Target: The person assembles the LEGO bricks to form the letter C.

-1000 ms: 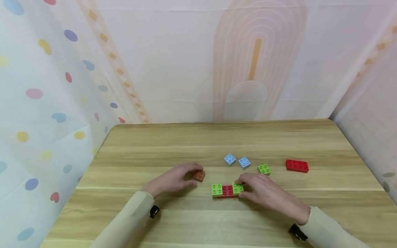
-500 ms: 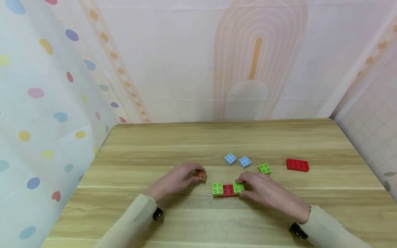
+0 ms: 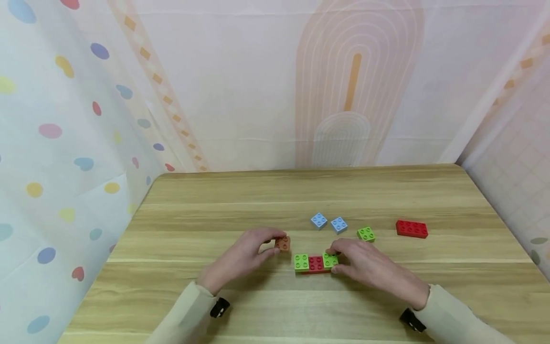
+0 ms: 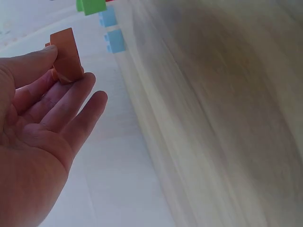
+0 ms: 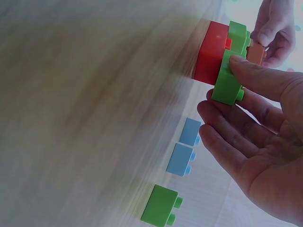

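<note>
My left hand (image 3: pixel 242 255) pinches a brown toy brick (image 3: pixel 282 244) between thumb and fingers. In the left wrist view that brown brick (image 4: pixel 67 54) is tipped, with its studs toward the left. Just right of it lies a long red brick (image 3: pixel 316 264) bearing a green brick (image 3: pixel 301 262) on its left end. At its right end, my right hand (image 3: pixel 369 265) pinches a second green brick (image 3: pixel 330 260). The right wrist view shows this green brick (image 5: pixel 226 82) against the studded side of the red brick (image 5: pixel 211 53), overhanging its end.
Two light blue bricks (image 3: pixel 319 220) lie behind the red brick. Farther right are a loose green brick (image 3: pixel 366 234) and another long red brick (image 3: pixel 411 229). The wooden table (image 3: pixel 206 200) meets a patterned cloth backdrop (image 3: pixel 249 95).
The left hand has moved right with the brown brick, closer to the red-and-green bricks, and the brick has turned slightly. The right hand has stayed on its green brick.
</note>
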`<action>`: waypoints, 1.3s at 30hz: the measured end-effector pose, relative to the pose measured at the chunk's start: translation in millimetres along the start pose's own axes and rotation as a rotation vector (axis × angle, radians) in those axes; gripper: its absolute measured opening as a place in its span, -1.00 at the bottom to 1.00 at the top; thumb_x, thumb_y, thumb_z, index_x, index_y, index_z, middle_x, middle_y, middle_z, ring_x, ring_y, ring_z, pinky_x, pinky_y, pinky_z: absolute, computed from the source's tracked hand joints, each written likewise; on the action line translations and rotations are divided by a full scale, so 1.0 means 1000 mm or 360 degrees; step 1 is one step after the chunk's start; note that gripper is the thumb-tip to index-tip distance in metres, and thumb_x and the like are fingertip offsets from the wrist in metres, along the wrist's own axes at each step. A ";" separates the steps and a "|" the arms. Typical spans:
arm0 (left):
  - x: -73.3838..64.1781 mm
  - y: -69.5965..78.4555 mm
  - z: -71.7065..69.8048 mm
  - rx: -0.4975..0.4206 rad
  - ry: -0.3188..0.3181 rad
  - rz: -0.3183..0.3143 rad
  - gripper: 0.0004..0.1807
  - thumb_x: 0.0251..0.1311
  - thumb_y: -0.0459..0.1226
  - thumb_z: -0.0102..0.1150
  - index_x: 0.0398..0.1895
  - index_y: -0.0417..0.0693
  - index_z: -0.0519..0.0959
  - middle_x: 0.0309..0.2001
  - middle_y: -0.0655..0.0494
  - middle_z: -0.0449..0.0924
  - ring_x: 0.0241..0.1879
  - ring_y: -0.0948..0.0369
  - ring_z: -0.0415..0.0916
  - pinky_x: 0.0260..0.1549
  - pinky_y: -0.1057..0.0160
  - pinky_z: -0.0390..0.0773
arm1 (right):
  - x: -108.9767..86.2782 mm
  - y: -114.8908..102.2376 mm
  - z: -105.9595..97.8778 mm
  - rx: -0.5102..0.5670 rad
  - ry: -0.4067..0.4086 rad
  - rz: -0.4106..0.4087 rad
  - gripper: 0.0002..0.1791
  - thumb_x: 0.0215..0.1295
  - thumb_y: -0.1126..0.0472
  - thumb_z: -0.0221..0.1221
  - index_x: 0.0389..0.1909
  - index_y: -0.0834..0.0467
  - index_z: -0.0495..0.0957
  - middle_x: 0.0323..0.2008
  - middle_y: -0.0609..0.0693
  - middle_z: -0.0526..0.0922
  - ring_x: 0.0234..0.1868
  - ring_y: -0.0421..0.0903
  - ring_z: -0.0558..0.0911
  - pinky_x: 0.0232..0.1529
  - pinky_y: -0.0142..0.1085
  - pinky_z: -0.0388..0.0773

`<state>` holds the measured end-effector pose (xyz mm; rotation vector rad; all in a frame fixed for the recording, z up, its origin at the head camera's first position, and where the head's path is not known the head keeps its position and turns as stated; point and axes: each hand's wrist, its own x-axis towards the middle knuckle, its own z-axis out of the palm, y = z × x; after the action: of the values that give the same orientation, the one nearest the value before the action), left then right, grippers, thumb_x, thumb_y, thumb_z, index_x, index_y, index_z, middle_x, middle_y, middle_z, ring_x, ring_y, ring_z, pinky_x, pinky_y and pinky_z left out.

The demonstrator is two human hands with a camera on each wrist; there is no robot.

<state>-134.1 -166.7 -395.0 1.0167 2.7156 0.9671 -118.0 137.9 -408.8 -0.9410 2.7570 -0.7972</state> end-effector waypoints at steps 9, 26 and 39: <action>-0.002 0.012 0.004 -0.0026 0.0022 0.0018 -0.58 0.32 -0.31 0.25 0.22 -0.17 0.51 0.15 0.05 0.58 0.11 0.19 0.53 0.09 0.17 0.56 | 0.000 0.001 0.001 -0.0007 0.0014 -0.0018 -0.67 0.12 0.17 0.43 -0.08 0.11 0.65 -0.13 -0.07 0.70 -0.08 -0.11 0.64 -0.06 -0.16 0.62; 0.003 0.022 0.014 -0.0087 -0.0010 0.0041 -0.60 0.30 -0.28 0.28 0.18 -0.11 0.55 0.09 0.12 0.63 0.09 0.24 0.56 0.12 0.21 0.52 | 0.000 -0.001 0.001 -0.0041 0.0013 -0.0020 -0.66 0.12 0.15 0.44 -0.07 0.10 0.65 -0.13 -0.07 0.70 -0.08 -0.12 0.64 -0.07 -0.17 0.62; 0.004 0.024 0.020 -0.0046 -0.0048 0.0057 -0.60 0.31 -0.24 0.26 0.19 -0.11 0.55 0.11 0.09 0.62 0.10 0.21 0.56 0.15 0.19 0.51 | 0.000 0.001 0.002 -0.0041 0.0029 -0.0040 -0.68 0.13 0.14 0.44 -0.09 0.10 0.65 -0.13 -0.08 0.70 -0.09 -0.12 0.64 -0.08 -0.17 0.62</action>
<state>-117.9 -139.6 -396.7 1.0694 2.6604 0.9855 -117.7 137.9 -410.6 -0.9801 2.7829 -0.7797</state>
